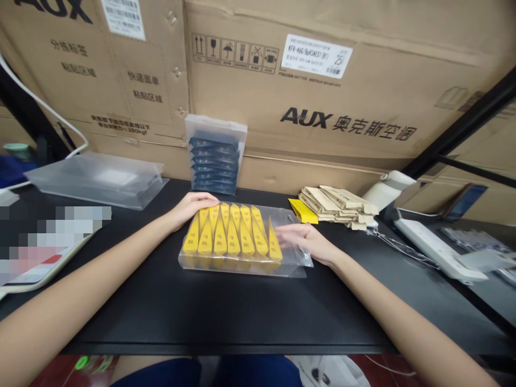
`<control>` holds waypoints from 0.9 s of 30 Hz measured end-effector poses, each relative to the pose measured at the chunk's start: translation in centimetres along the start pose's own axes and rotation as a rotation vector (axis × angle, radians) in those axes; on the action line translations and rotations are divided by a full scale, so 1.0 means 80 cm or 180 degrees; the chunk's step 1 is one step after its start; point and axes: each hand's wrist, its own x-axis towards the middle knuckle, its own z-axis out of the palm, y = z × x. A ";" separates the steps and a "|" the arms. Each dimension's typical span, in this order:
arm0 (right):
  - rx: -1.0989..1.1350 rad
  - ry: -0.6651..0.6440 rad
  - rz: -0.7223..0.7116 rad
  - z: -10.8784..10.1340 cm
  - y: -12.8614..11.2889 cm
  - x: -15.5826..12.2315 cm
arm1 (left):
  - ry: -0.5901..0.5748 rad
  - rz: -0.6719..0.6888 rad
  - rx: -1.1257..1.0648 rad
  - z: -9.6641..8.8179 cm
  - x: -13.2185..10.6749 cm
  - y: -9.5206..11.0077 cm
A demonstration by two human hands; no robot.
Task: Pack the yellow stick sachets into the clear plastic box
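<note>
Yellow packets line up inside a clear plastic bag on the desk; the endmost packet, long axis near-to-far, sits just left of the nearer right hand, fingers blurred, pinch unclear! Left hand: fingers together over the opposite end, grip unclear.

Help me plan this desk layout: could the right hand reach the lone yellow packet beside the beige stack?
Probably yes: the lone yellow packet lies just beyond the right hand, and its near edge looks uncovered. The hand would likely need to leave the clear plastic bag first.
</note>
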 end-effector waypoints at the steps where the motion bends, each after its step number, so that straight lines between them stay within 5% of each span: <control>1: -0.0031 0.0017 -0.0010 0.001 0.000 0.000 | 0.0003 0.0001 -0.0001 0.000 0.000 0.000; 14: 0.0719 -0.0774 0.0196 0.003 -0.014 -0.007 | -0.0012 -0.0032 -0.0033 0.001 0.000 0.000; 27: 0.0767 -0.0884 0.0280 0.006 -0.022 -0.009 | 0.0003 0.0010 0.0070 0.000 0.000 0.000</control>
